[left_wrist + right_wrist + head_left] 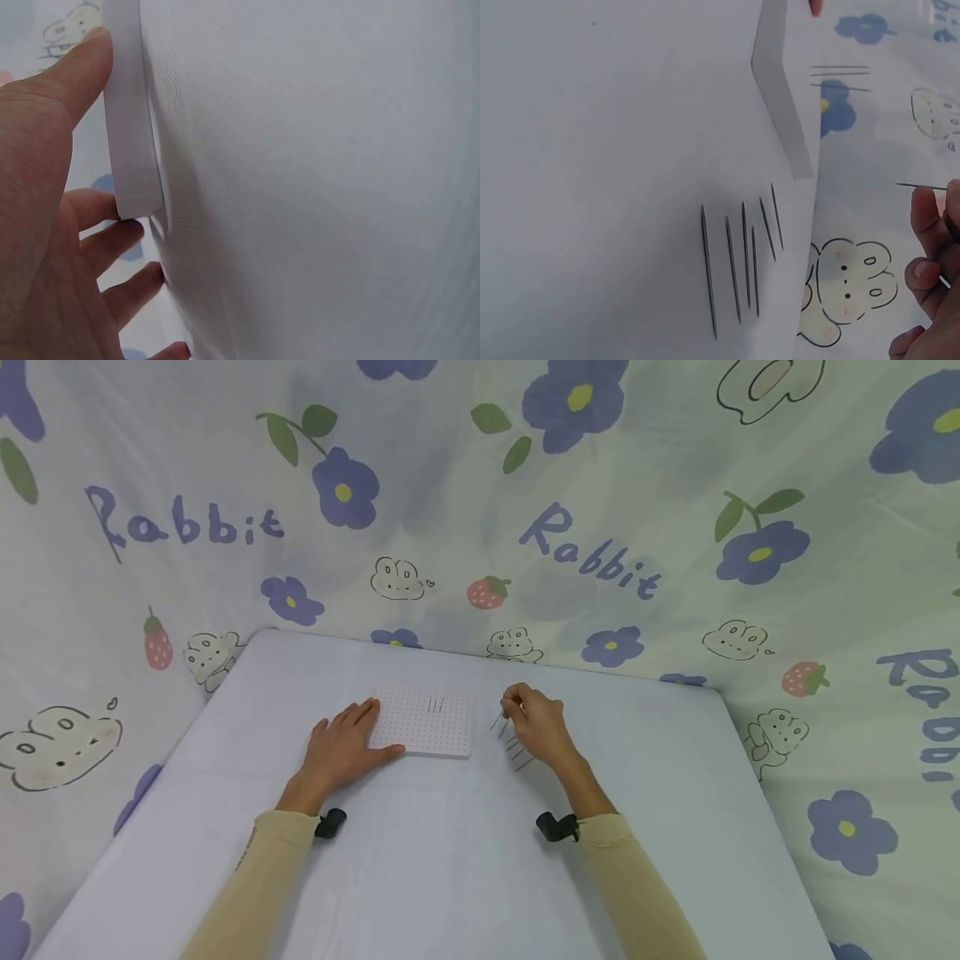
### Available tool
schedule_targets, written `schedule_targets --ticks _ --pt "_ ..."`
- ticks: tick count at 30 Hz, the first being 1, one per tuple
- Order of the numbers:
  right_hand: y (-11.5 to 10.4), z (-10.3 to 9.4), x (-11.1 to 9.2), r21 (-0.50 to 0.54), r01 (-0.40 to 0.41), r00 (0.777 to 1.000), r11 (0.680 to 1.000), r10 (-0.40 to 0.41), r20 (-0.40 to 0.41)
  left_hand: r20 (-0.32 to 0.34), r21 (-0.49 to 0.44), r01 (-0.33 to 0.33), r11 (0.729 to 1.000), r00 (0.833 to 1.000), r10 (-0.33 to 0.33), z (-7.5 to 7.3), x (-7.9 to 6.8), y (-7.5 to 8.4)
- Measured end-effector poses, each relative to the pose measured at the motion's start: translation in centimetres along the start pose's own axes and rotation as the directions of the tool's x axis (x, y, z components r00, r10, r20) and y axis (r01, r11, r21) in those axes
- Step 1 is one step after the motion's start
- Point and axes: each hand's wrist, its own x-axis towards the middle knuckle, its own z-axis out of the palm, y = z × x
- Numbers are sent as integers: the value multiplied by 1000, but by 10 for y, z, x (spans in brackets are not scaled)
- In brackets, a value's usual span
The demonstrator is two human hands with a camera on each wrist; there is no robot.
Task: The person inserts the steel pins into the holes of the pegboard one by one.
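Observation:
A white board with a grid of small holes (412, 735) lies flat on the table, three thin dark pins (436, 705) standing upright in its far right part. My left hand (341, 747) rests spread against the board, its thumb along the near edge and its fingers at the left side. In the left wrist view, the thumb (94, 64) touches the board's side wall (129, 120). To the right of the board, my right hand (542, 722) is raised and pinches a thin pointed metal pin (909, 184) between thumb and fingertip. Several similar loose pins (733, 270) lie beneath that hand.
A white cloth covers the table (450, 860). Behind it and at its sides hangs a patterned curtain (450, 485) with flowers and rabbits. Each wrist carries a small black camera (557, 827).

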Motion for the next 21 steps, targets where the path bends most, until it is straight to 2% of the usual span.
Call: schedule_targets --ticks 4,14,21 --pt "-7 4 5 0 41 999 999 -41 -7 3 1 0 1000 1000 0 0 0 0" --pt "-24 16 14 -74 100 995 992 -101 -18 3 9 -1 1000 1000 1 1 0 -2" --pt "-30 24 20 -158 76 997 984 -78 -9 -2 2 0 1000 1000 0 1 0 -3"
